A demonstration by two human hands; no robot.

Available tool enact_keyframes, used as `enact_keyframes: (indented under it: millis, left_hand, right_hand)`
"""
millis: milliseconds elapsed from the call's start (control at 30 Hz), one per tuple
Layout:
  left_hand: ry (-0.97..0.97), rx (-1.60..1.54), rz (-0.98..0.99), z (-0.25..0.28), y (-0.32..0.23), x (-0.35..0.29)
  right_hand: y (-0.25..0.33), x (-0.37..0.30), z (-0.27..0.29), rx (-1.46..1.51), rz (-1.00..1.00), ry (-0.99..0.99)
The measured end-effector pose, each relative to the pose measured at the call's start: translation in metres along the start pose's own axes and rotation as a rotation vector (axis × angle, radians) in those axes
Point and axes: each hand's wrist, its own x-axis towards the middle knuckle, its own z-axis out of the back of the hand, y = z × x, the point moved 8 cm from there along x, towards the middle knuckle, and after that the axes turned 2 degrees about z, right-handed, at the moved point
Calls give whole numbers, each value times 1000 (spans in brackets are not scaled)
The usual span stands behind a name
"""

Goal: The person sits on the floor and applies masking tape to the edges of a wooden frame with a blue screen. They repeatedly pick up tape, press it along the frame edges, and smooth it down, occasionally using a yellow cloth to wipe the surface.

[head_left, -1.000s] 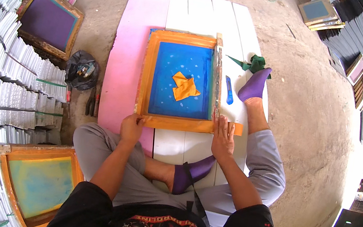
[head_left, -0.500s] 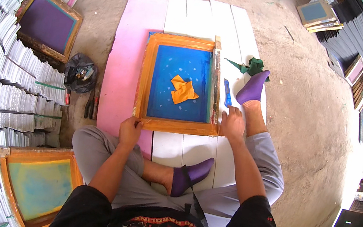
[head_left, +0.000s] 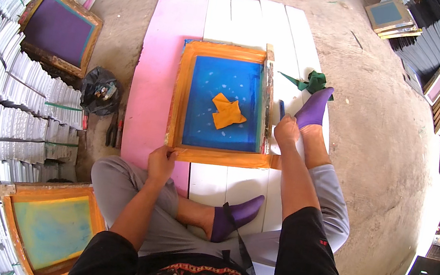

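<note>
A silkscreen frame with orange-coated edges and a blue mesh lies flat before me. A crumpled orange-yellow cloth or tape piece rests on the mesh. My left hand pinches the frame's near left corner between thumb and fingers. Beyond the frame's right side, my right hand is closed around the lower end of a blue utility knife; its upper part sticks out past the fingers, which are partly hidden. Dark green crumpled tape or cloth sits by my purple-socked right foot.
Pink and white boards lie under the frame. To the left are bundled white stacks, a purple-meshed screen, a black plastic bag and pliers. A yellow-green screen leans near my left knee.
My right hand has moved slightly forward onto the blue knife, which now looks narrower and more upright. My left hand stays at the frame's corner. The whole view has shifted slightly.
</note>
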Motion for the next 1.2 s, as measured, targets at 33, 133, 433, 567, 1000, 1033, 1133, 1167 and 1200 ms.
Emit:
enact_keyframes:
  millis: [33,133,433,567,1000,1033,1133,1167,1200]
  left_hand:
    - [1,21,-16,0,-5,1]
    - [-4,27,-2,2,-6,0]
    - [-47,-34,13,3,1,-2]
    - [-15,-29,26,2,-2,1]
    - [-20,-9,3,3,-1,1]
    - [-17,-8,11,4,-2,1]
    - [-13,-16,20,3,-3,1]
    - [-12,-21,21,2,-3,1]
    - [-15,-19,17,2,-2,1]
  right_hand:
    - [-8,3,1,49,-11,-19]
    - [-12,2,22,236,3,-103]
    - [8,-159,99,522,313,-197]
    - [2,-214,62,301,290,-8]
    - [-2,-220,33,214,218,104]
    - [1,-220,37,219,216,96]
    - [-1,-220,32,224,200,90]
    - [-3,-220,30,224,193,92]
    - [-3,-220,29,218,187,93]
